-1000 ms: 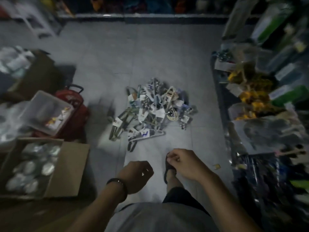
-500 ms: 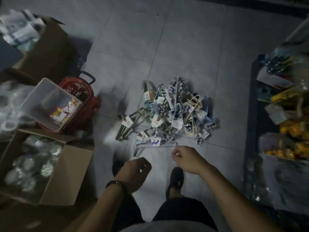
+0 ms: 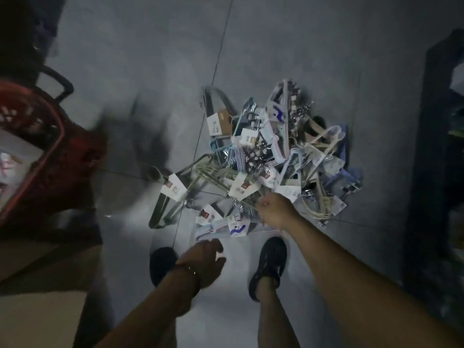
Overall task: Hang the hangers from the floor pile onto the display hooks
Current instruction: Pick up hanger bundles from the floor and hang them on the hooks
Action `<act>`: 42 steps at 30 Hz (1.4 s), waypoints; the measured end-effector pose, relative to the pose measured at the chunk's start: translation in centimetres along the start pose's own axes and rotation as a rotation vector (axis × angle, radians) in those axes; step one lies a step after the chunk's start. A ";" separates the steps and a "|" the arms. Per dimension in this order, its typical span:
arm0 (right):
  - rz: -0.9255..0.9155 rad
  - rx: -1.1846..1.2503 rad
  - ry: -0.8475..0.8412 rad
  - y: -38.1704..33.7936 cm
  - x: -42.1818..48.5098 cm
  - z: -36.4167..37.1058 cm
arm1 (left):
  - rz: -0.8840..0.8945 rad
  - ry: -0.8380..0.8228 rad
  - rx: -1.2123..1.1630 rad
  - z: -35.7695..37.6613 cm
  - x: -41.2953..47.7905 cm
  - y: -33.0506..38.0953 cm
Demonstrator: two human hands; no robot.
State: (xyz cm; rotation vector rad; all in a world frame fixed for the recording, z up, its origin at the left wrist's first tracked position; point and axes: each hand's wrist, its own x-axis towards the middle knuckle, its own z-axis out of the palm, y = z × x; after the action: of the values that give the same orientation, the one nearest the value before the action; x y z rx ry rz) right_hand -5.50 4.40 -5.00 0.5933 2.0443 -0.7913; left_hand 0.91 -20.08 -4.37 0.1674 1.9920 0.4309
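Item 1: pile of hangers [image 3: 266, 162], bundled and tagged with white card labels, lying in a tangled heap on the grey tiled floor [image 3: 276, 46]. The heap sits at the centre of the view and spreads toward 3 o'clock. Colours seen: pale blue, lilac, cream, grey-green. Metal hooks show in the middle of the heap.

Item 2: right hand [image 3: 275, 213], arm reaching in from 5 o'clock, at the near edge of the heap. Fingers are curled inward at thin wire hangers there; whether they actually grip a hanger cannot be told, as the hand covers the contact.

Item 3: left hand [image 3: 204, 262], arm reaching in from 7 o'clock, wrist carrying a dark band. Fingers are spread and loose, holding nothing, just short of a lilac hanger bundle [image 3: 226, 228] with a blue-marked label at the heap's 6 o'clock edge.

Item 4: two dark shoes, the left shoe [image 3: 162, 264] beside the left wrist, the right shoe [image 3: 268, 264] under the right forearm, both near the heap.

Item 5: red basket [image 3: 47, 146] with a black handle, at 9 o'clock, well apart from the heap.

Item 6: dark shelving unit [image 3: 434, 146] at 3 o'clock; contents too dim to identify.
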 end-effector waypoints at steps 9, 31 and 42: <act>0.083 -0.231 0.118 5.6 22.5 6.3 | -0.110 0.010 -0.034 9.1 21.4 -3.4; -0.386 0.407 0.117 7.0 12.0 1.9 | -0.132 0.002 -1.822 7.1 15.4 -0.4; -0.242 0.140 -0.175 10.7 11.4 10.0 | -0.368 0.110 -1.912 13.9 13.3 -1.0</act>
State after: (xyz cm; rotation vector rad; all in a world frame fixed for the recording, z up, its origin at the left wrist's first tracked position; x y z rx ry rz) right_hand 0.83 5.99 -22.42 0.3425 1.9306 -1.0966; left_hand 7.41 -13.79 -21.37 -1.3601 0.9261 1.8163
